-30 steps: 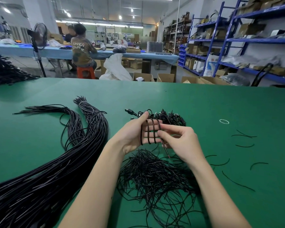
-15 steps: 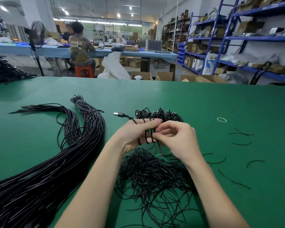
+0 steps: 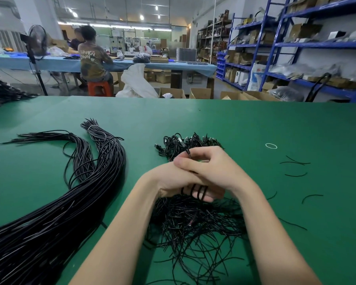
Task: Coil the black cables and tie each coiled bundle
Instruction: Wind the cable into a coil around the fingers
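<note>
This is a small factory or assembly workshop with its own stockroom. A wide green work table point(image 3: 255, 124) fills the foreground, heaped with long black cables point(image 3: 56, 202) at 9 o'clock. At 11 o'clock a seated worker point(image 3: 94, 60) sits on a red stool point(image 3: 100, 88) at a blue bench point(image 3: 119, 65) beside a standing fan point(image 3: 37, 41). Blue steel shelving point(image 3: 308, 45) stacked with boxes runs off at 2 o'clock, open cartons point(image 3: 199, 93) sit on the floor, and strip lights point(image 3: 115, 25) hang overhead.

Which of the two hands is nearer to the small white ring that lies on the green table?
Right. The right hand lies on top of the left, on the side toward the white ring, though well apart from it. The left hand, wrapped in cable, sits farther away.
</note>
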`<state>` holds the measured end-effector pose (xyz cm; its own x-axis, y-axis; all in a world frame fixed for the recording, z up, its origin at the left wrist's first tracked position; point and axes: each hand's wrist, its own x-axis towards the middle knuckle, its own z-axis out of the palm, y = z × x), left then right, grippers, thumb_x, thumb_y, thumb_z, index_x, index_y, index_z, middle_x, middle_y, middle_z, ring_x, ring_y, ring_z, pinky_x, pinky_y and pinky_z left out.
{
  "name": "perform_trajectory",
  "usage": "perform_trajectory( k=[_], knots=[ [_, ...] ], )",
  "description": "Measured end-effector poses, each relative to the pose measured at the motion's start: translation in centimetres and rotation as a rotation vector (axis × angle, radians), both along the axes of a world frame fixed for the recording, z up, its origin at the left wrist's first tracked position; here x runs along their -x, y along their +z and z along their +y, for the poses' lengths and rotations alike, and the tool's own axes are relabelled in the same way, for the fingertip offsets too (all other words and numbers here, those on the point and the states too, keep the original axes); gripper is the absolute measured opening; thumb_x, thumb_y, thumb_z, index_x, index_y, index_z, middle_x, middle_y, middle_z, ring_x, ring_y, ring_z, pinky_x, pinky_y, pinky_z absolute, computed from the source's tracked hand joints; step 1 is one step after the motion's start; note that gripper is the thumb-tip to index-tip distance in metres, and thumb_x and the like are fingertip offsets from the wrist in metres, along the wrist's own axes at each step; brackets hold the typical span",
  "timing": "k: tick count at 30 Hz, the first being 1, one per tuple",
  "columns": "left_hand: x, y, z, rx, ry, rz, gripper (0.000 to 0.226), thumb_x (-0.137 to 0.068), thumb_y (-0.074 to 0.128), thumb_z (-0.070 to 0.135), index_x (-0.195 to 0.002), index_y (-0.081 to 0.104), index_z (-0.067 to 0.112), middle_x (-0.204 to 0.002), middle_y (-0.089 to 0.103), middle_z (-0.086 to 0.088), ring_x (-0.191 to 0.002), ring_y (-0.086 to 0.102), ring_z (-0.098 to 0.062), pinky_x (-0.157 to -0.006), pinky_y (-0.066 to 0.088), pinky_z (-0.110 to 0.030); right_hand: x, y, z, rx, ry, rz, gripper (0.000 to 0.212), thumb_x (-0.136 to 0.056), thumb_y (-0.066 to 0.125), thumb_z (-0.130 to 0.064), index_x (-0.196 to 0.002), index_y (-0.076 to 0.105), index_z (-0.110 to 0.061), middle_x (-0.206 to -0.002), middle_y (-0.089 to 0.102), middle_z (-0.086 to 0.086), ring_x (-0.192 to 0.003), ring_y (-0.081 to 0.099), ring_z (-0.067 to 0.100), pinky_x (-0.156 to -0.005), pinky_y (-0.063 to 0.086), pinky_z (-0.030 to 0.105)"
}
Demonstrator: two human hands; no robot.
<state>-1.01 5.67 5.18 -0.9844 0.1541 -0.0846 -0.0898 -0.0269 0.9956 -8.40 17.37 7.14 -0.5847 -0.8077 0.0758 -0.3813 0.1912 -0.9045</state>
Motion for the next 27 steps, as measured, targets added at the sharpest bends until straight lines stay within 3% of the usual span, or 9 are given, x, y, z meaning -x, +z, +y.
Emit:
perform_trajectory(
  k=[4, 8, 11, 14, 17, 19, 21, 24, 27],
  knots=[
    [-0.5, 0.4, -0.6, -0.065, -0.090, -0.060, 0.015, -0.096, 0.059, 0.001, -0.103, 0.071, -0.004, -0.098, 0.075, -0.017, -0.089, 0.075, -0.024, -0.077, 0.061, -0.028, 0.6, -0.4, 0.1, 0.159, -0.122, -0.136, 0.014, -0.087, 0.080, -0.029, -0.083, 0.078, -0.015, -0.073, 0.074, -0.002, -0.064, 0.063, 0.006, -0.064, 0.051, 0.020],
    [-0.8, 0.8, -1.0, -0.101, -0.051, -0.016, 0.016, -0.090, 0.064, 0.013, -0.096, 0.076, 0.005, -0.090, 0.076, -0.014, -0.087, 0.075, -0.024, -0.073, 0.060, -0.025, 1.4, -0.6, 0.5, 0.159, -0.192, -0.148, 0.030, -0.086, 0.079, -0.039, -0.066, 0.071, -0.018, -0.065, 0.069, 0.000, -0.058, 0.059, 0.007, -0.061, 0.049, 0.016],
    [-0.8, 0.9, -1.3, -0.112, -0.026, 0.010, 0.016, -0.095, 0.062, 0.015, -0.093, 0.075, 0.007, -0.079, 0.072, -0.006, -0.075, 0.071, -0.015, -0.065, 0.055, -0.019, 1.7, -0.8, 0.5, 0.107, -0.238, -0.179, 0.037, -0.090, 0.074, -0.042, -0.073, 0.075, -0.009, -0.063, 0.065, 0.009, -0.055, 0.059, 0.012, -0.065, 0.050, 0.023],
    [-0.6, 0.6, -1.4, -0.135, 0.018, 0.039, 0.018, -0.097, 0.057, 0.017, -0.090, 0.071, 0.008, -0.069, 0.057, 0.000, -0.064, 0.056, -0.011, -0.062, 0.047, -0.019, 1.8, -1.0, 0.2, 0.121, -0.263, -0.230, 0.043, -0.093, 0.071, -0.043, -0.083, 0.074, -0.001, -0.059, 0.060, 0.008, -0.057, 0.056, 0.019, -0.067, 0.051, 0.028],
    [-0.6, 0.7, -1.3, -0.106, 0.073, 0.067, 0.026, -0.102, 0.049, 0.019, -0.080, 0.059, 0.008, -0.068, 0.038, -0.001, -0.061, 0.047, -0.012, -0.062, 0.042, -0.019, 2.0, -1.3, 0.1, 0.131, -0.371, -0.121, 0.045, -0.093, 0.069, -0.045, -0.081, 0.070, -0.002, -0.062, 0.058, 0.001, -0.054, 0.051, 0.013, -0.062, 0.048, 0.031],
    [-0.4, 0.8, -1.0, -0.039, 0.120, 0.086, 0.019, -0.106, 0.043, 0.018, -0.096, 0.053, 0.005, -0.074, 0.035, -0.004, -0.063, 0.048, -0.010, -0.063, 0.042, -0.019, 2.2, -1.4, 0.1, 0.173, -0.410, -0.005, 0.043, -0.094, 0.068, -0.044, -0.075, 0.069, -0.006, -0.055, 0.056, -0.006, -0.048, 0.049, 0.009, -0.061, 0.048, 0.031],
    [-0.1, 0.9, -0.5, 0.008, 0.176, 0.102, 0.025, -0.108, 0.041, 0.020, -0.115, 0.054, 0.000, -0.086, 0.050, -0.007, -0.074, 0.056, -0.008, -0.070, 0.050, -0.020, 2.1, -1.4, -0.2, 0.213, -0.449, 0.134, 0.039, -0.095, 0.068, -0.043, -0.067, 0.067, -0.015, -0.049, 0.056, -0.014, -0.047, 0.049, 0.003, -0.057, 0.046, 0.023],
    [0.0, 0.8, 0.2, -0.026, 0.182, 0.069, 0.037, -0.109, 0.040, 0.026, -0.133, 0.054, 0.002, -0.109, 0.058, -0.012, -0.089, 0.062, -0.017, -0.085, 0.060, -0.040, 1.8, -1.8, -0.4, 0.293, -0.514, 0.252, 0.033, -0.095, 0.068, -0.042, -0.068, 0.063, -0.024, -0.052, 0.062, -0.020, -0.046, 0.057, -0.001, -0.049, 0.040, 0.010],
    [-0.3, 1.0, 0.4, -0.014, 0.146, 0.027, 0.035, -0.109, 0.037, 0.031, -0.134, 0.054, 0.013, -0.103, 0.059, -0.013, -0.085, 0.071, -0.026, -0.062, 0.060, -0.032, 2.3, -2.1, 0.1, 0.301, -0.453, 0.279, 0.025, -0.095, 0.069, -0.039, -0.075, 0.065, -0.023, -0.062, 0.070, -0.009, -0.054, 0.065, 0.009, -0.056, 0.050, 0.018]
  ],
)
